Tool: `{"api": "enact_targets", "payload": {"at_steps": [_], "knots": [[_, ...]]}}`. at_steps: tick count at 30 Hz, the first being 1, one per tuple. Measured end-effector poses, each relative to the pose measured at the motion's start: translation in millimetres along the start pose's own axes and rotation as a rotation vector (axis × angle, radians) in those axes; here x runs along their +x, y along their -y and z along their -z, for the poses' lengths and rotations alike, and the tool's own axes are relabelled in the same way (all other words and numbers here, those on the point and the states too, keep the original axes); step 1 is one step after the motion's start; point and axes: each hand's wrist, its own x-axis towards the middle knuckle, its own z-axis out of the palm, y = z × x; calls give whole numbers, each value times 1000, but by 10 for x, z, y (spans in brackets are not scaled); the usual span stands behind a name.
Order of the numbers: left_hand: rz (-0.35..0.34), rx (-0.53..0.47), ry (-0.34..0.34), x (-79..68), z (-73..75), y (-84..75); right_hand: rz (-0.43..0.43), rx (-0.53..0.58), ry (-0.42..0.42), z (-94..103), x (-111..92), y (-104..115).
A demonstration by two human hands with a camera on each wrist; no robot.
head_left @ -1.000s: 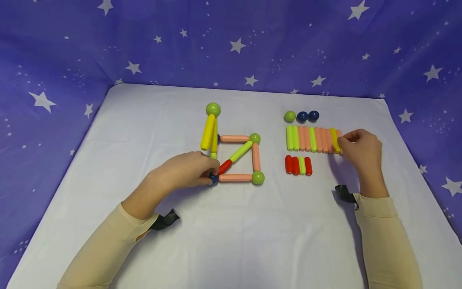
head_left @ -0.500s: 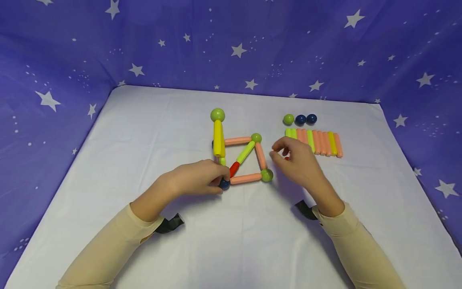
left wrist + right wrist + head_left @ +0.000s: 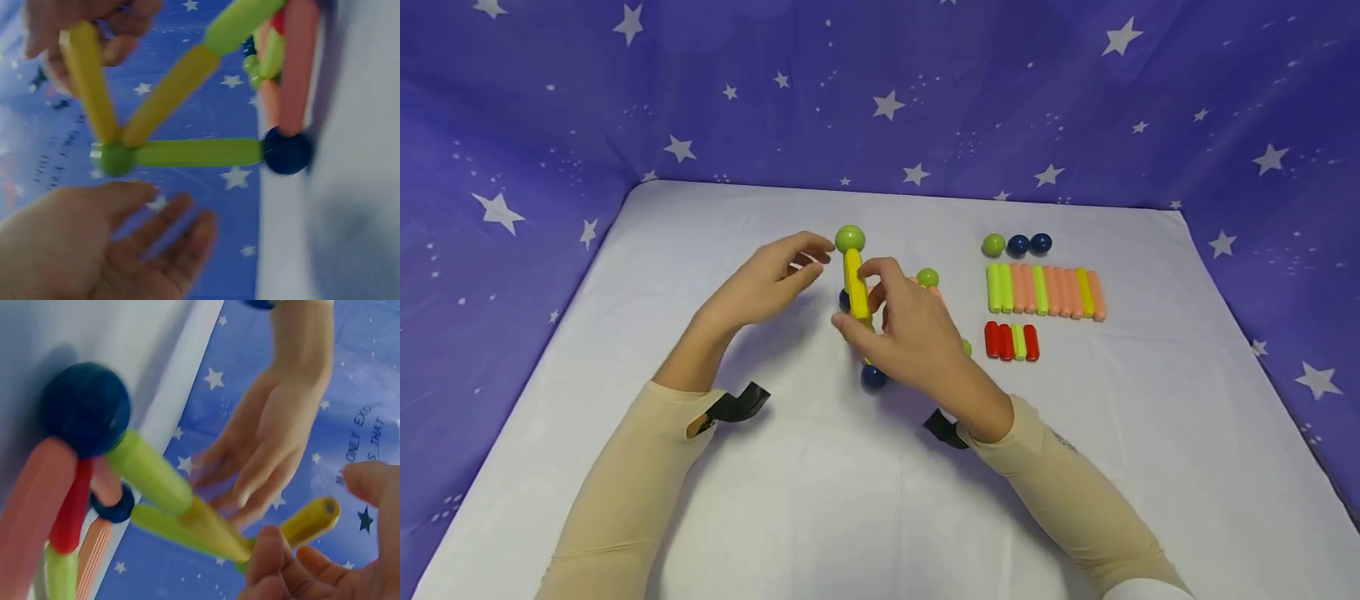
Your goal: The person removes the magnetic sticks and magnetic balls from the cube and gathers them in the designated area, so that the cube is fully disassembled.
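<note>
A magnetic stick-and-ball frame stands on the table. Its raised green ball (image 3: 850, 239) carries a yellow stick (image 3: 855, 287) that juts out with a free end. In the left wrist view, a second yellow stick (image 3: 172, 94) and a light green stick (image 3: 200, 152) run from that ball down toward the base. Beside the green ball is my left hand (image 3: 767, 279), fingers loosely bent and holding nothing. My right hand (image 3: 917, 333) surrounds the jutting stick with thumb and fingers spread; the fingers are close to it, contact unclear. It hides much of the base; a near blue ball (image 3: 873, 377) shows.
On the right lie a green ball (image 3: 993, 244) and two blue balls (image 3: 1018, 245). Below them is a row of long sticks (image 3: 1052, 292), then several short red and green sticks (image 3: 1005, 342). A starry purple cloth (image 3: 820, 125) rises behind the white table (image 3: 820, 500).
My right hand has come left from the stick row to the jutting yellow stick. My left hand has let go of the near blue corner and risen to beside the top green ball.
</note>
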Motion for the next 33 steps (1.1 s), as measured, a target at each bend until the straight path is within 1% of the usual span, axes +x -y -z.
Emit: {"api": "enact_targets", "payload": {"at_steps": [1,3,5,6,8,11,15,17,20,22,25,30,33], "knots": [[-21,-52,11,53,-36,49,22,-28,-19,-19,13,14],[-48,-155,79,143,-109,141,58,-71,-52,-43,26,29],[-46,-212,147,192,-171,220,76,-90,-67,-56,28,36],[-38,-230,169,205,-193,249,82,-93,-70,-55,28,38],[-18,-245,181,212,-216,289,85,-86,-70,-42,28,40],[-10,-228,148,180,-210,330,80,-58,-53,-9,26,33],[24,-196,117,49,-164,375,54,-15,-20,44,41,-10],[48,-187,114,-34,-142,386,34,5,-14,79,54,-48],[54,-185,120,-184,-113,380,23,34,-22,114,92,-95],[44,-200,139,-289,-106,352,40,50,-31,122,130,-121],[28,-226,177,-438,-118,293,90,68,-33,114,196,-140],[27,-205,209,-656,-164,173,164,80,3,101,271,-116],[35,-198,229,-749,-144,105,200,74,36,122,259,-85]]}}
